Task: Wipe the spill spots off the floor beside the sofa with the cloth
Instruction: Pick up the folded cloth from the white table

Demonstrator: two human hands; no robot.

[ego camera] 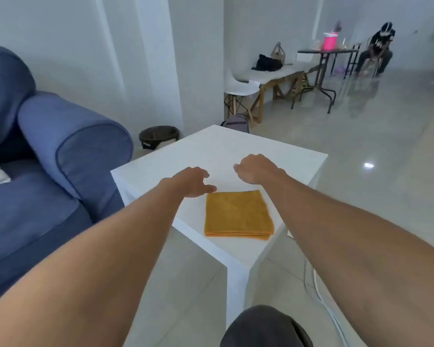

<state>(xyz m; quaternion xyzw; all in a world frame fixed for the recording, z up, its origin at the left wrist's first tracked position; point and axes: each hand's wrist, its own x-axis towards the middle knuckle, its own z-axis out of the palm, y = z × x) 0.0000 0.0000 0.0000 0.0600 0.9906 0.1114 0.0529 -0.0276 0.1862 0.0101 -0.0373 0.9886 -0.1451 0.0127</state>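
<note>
A folded orange cloth (pixel 238 215) lies flat near the front corner of a small white side table (pixel 226 151). My left hand (pixel 192 182) hovers over the table just beyond the cloth's far left corner, fingers loosely curled and holding nothing. My right hand (pixel 257 169) hangs over the table beyond the cloth's far edge, fingers curled down, holding nothing. The blue sofa (pixel 48 159) stands at the left, its rolled arm close to the table. The pale tiled floor (pixel 186 271) shows between sofa and table; I cannot make out spill spots on it.
A dark woven basket (pixel 158 136) sits on the floor behind the table by the wall. A backpack (pixel 236 122), white chair (pixel 241 88), wooden bench (pixel 276 76) and black table (pixel 323 52) stand further back, where a person (pixel 376 51) sits. A white cable (pixel 323 301) runs along the floor at right.
</note>
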